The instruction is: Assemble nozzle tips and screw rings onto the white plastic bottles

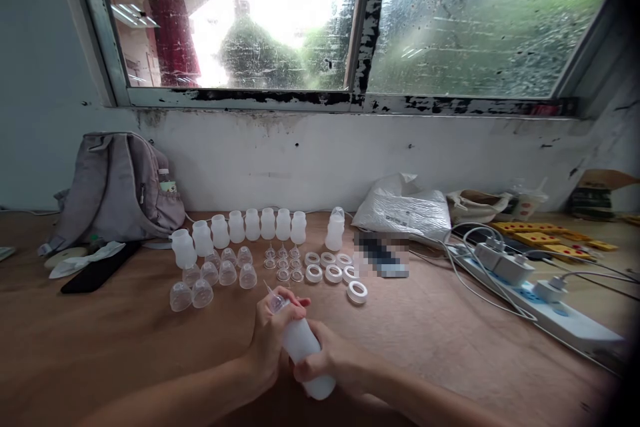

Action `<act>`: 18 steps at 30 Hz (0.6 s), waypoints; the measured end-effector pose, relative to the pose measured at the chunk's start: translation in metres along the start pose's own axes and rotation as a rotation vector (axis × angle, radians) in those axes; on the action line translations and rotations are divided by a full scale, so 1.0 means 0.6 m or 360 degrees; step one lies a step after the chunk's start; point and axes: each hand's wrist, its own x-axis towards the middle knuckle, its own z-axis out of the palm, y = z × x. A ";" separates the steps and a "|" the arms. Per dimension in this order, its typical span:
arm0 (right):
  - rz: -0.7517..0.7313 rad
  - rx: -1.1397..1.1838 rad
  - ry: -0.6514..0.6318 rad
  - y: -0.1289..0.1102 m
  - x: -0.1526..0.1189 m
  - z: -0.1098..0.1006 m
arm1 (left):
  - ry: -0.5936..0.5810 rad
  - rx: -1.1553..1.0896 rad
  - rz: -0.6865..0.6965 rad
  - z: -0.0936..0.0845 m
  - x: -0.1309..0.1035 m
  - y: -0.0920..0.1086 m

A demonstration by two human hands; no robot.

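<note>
Bottle [301, 341] slanting between fingers [311, 365], long axis toward far left; right hand [340, 355] gripping body, left hand [269, 332] clasping top (clear nipple [276, 303] just past fingers).

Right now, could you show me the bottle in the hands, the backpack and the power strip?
Bottle [301, 341]: head view, on its white body.
Backpack [121, 180]: head view, on its grey front.
Power strip [583, 324]: head view, on its white top.

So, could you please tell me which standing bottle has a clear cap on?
The rightmost standing bottle, set apart from the row of bottles: a clear cap tops it; the others have none.
</note>
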 end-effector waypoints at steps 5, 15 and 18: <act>-0.0132 0.0075 -0.0123 -0.002 0.000 -0.008 | -0.0368 0.0370 0.0281 -0.007 0.007 0.018; -0.0505 -0.0138 0.0174 0.003 0.016 -0.034 | -0.0613 0.0615 0.0223 -0.026 0.047 0.011; -0.0636 -0.0601 0.0221 -0.011 0.020 -0.064 | -0.0581 0.0701 0.0362 -0.028 0.053 0.017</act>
